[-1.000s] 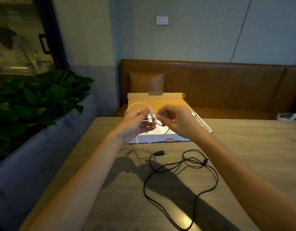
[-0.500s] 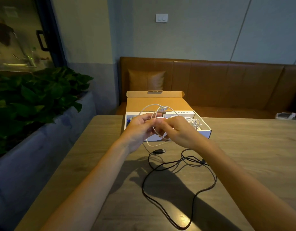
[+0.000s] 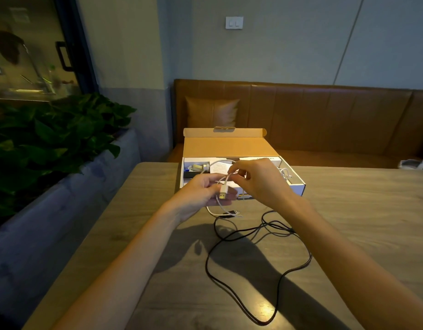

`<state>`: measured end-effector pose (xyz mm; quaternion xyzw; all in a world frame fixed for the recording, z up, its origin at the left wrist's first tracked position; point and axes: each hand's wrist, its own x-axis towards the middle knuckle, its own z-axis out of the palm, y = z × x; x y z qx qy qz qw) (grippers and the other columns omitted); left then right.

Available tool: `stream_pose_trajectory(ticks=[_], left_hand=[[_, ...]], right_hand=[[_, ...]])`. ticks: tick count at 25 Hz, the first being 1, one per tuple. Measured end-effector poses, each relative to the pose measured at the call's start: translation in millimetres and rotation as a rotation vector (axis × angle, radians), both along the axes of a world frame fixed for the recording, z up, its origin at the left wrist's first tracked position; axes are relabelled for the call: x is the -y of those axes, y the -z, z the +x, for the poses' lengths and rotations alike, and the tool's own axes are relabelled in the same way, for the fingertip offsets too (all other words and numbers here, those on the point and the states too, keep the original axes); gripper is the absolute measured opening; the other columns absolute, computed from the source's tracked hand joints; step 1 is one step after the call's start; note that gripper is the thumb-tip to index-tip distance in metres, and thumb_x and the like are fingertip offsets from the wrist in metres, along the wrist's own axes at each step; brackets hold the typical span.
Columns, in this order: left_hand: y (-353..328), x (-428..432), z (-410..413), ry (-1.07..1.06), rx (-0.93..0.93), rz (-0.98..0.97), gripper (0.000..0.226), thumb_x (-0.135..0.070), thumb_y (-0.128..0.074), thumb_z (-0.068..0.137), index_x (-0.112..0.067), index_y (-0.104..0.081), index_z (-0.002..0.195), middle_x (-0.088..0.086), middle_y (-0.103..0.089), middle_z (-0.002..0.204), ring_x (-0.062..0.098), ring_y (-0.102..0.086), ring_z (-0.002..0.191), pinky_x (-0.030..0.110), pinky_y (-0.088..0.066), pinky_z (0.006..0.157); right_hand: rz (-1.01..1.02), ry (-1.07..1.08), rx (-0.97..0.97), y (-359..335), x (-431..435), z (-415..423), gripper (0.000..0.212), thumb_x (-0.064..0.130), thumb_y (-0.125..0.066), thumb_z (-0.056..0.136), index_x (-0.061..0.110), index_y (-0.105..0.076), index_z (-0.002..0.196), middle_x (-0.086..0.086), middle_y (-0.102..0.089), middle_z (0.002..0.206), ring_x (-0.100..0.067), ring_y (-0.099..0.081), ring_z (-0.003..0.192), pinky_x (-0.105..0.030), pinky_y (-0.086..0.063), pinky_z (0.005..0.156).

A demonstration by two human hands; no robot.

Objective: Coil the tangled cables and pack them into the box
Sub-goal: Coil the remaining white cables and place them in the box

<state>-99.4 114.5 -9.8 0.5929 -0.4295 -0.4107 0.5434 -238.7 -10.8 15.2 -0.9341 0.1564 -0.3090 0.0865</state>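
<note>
A person's left hand (image 3: 205,192) grips a white USB cable (image 3: 222,193) over the front wall of an open cardboard box (image 3: 229,148), the cable's plug lying across the curled fingers and pointing down. The right hand (image 3: 261,179) pinches a strand of the same cable between thumb and fingertips just beside the left, while a loop of it rises over the box interior and another hangs down to the wooden table (image 3: 360,210). The box stands at the table's far edge, lid flapped back, with a second white cable (image 3: 285,173) by its right wall and small items (image 3: 196,167) in its left corner. A black cable (image 3: 274,228) sprawls loose in the table's middle, between the forearms. A brown leather bench (image 3: 324,115) runs behind, and a leafy plant (image 3: 51,139) fills the left side
</note>
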Motion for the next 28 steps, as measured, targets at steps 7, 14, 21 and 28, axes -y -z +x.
stream_pose_trajectory(ticks=[7, 14, 21, 28], left_hand=[[-13.6, -14.4, 15.5, -0.156, 0.472, 0.005, 0.013, -0.015, -0.061, 0.099, -0.020, -0.069, 0.108, 0.001, -0.070, 0.098, 0.013, -0.070, 0.084, 0.019, -0.057, 0.068], [-24.7, -5.0, 11.8, -0.434, 0.735, -0.106, 0.043, -0.052, -0.070, 0.086, -0.032, -0.054, 0.121, -0.006, -0.050, 0.101, 0.011, -0.049, 0.095, 0.025, -0.045, 0.075], [-6.8, -14.4, 14.8, -0.135, 0.624, -0.076, 0.012, -0.015, -0.054, 0.102, -0.018, -0.065, 0.101, -0.004, -0.062, 0.097, 0.010, -0.058, 0.091, 0.016, -0.044, 0.076], [-10.0, -30.1, 19.1, 0.112, 0.429, 0.054, 0.020, -0.028, -0.057, 0.100, -0.016, -0.073, 0.102, 0.001, -0.071, 0.090, 0.011, -0.067, 0.084, 0.024, -0.056, 0.075]], right_hand=[[0.238, -0.084, 0.053, 0.0, 6.4, -4.3, 0.014, 0.020, -0.069, 0.093, 0.018, -0.074, 0.106, 0.000, -0.073, 0.109, -0.013, -0.067, 0.095, -0.029, -0.058, 0.086], [0.308, -0.215, -0.064, -5.7, -1.6, -3.9, 0.019, 0.007, -0.066, 0.094, 0.022, -0.062, 0.103, 0.006, -0.072, 0.102, -0.005, -0.067, 0.094, -0.018, -0.056, 0.081], [0.449, -0.286, -0.163, -11.4, 14.5, -5.1, 0.020, -0.001, -0.061, 0.096, 0.010, -0.076, 0.103, -0.001, -0.075, 0.096, -0.011, -0.071, 0.084, -0.024, -0.059, 0.079], [0.600, -0.188, 0.163, -7.4, 22.3, -4.6, 0.018, -0.001, -0.056, 0.099, 0.008, -0.064, 0.112, -0.008, -0.076, 0.096, -0.025, -0.073, 0.076, -0.038, -0.064, 0.069]])
